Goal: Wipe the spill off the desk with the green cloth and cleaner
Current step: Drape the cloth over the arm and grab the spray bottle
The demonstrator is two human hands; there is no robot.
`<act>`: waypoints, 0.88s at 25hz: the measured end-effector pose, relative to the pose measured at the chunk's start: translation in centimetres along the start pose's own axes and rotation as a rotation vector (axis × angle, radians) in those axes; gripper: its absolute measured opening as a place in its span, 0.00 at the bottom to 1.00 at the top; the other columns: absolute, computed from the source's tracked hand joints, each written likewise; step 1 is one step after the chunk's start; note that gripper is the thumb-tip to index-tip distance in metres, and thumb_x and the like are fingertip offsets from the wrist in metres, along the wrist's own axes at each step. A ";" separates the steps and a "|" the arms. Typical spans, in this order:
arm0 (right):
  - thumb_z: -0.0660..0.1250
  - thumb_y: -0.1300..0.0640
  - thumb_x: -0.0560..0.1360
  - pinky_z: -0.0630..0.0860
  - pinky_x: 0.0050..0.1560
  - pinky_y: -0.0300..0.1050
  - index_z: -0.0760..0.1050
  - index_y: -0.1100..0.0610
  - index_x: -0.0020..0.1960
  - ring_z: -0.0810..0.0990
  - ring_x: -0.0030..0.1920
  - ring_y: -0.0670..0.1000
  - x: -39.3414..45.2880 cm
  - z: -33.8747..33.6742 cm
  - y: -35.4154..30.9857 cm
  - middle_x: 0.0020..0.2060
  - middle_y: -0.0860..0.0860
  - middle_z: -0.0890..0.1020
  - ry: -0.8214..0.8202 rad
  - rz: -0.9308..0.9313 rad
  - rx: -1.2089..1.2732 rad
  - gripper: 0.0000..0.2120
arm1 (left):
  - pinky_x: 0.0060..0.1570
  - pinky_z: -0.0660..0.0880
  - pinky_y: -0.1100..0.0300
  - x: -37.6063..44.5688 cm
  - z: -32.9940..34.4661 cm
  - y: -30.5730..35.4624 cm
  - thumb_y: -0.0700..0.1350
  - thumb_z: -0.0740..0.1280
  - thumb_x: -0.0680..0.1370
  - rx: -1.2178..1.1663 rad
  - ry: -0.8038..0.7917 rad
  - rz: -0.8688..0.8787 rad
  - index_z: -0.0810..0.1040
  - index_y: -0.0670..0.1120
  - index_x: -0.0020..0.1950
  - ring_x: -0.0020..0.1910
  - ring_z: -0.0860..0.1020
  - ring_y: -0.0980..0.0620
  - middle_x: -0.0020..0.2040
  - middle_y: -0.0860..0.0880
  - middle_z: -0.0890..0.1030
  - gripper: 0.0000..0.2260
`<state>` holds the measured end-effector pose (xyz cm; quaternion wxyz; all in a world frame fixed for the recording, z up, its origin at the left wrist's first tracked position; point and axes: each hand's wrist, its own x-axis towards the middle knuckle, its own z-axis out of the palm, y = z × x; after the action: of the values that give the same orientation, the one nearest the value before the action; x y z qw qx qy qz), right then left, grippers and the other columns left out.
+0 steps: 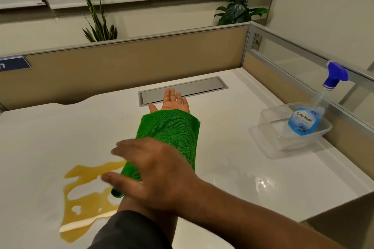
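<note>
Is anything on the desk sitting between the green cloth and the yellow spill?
Nothing visible does. The green terry cloth lies draped over the left forearm, palm-up left hand beyond it, right hand at its near end. The amber liquid spill lies just left of it on bare white desk.

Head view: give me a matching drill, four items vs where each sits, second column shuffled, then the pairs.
Column 1:
1. green cloth
2. spray bottle
3. spill
4. grey cable flap

Column 2:
A. standing in the clear plastic tub at the right
B. set flush in the desk near the back partition
C. draped over the left forearm
D. pooled on the desk at the near left

Pairs: 1-C, 2-A, 3-D, 4-B
</note>
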<state>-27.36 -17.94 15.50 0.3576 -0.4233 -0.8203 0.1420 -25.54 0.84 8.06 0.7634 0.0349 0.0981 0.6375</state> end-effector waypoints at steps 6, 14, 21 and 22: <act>0.73 0.52 0.74 0.77 0.57 0.53 0.80 0.61 0.58 0.80 0.55 0.55 -2.9 -4.1 12.7 0.54 0.55 0.84 0.424 0.230 -0.088 0.17 | 0.72 0.56 0.47 2.1 -0.6 1.7 0.67 0.44 0.78 -0.040 -0.070 0.008 0.65 0.39 0.74 0.77 0.59 0.44 0.77 0.42 0.63 0.38; 0.67 0.52 0.76 0.76 0.56 0.51 0.71 0.61 0.63 0.76 0.57 0.58 -8.6 -12.3 27.9 0.59 0.60 0.77 0.965 0.748 -0.231 0.20 | 0.73 0.55 0.47 3.8 -2.1 0.9 0.67 0.46 0.78 -0.085 -0.047 0.048 0.63 0.38 0.75 0.77 0.58 0.43 0.77 0.40 0.61 0.38; 0.71 0.52 0.72 0.75 0.59 0.54 0.61 0.58 0.70 0.72 0.64 0.60 -13.2 -19.8 34.8 0.67 0.61 0.68 1.169 1.048 -0.254 0.32 | 0.74 0.54 0.46 6.0 -2.5 1.0 0.66 0.46 0.79 -0.094 -0.056 0.077 0.61 0.38 0.76 0.77 0.58 0.42 0.77 0.39 0.62 0.38; 0.72 0.51 0.72 0.76 0.57 0.54 0.61 0.58 0.70 0.73 0.64 0.60 -13.6 -20.9 35.8 0.67 0.61 0.69 1.132 1.090 -0.228 0.32 | 0.74 0.54 0.46 6.2 -2.5 1.0 0.66 0.46 0.78 -0.090 -0.062 0.081 0.61 0.37 0.75 0.77 0.59 0.42 0.77 0.39 0.62 0.38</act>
<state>13.88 -8.68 4.64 0.5549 -0.8071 -0.2005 -0.0244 -25.98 6.89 5.10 0.7404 0.0241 0.0442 0.6703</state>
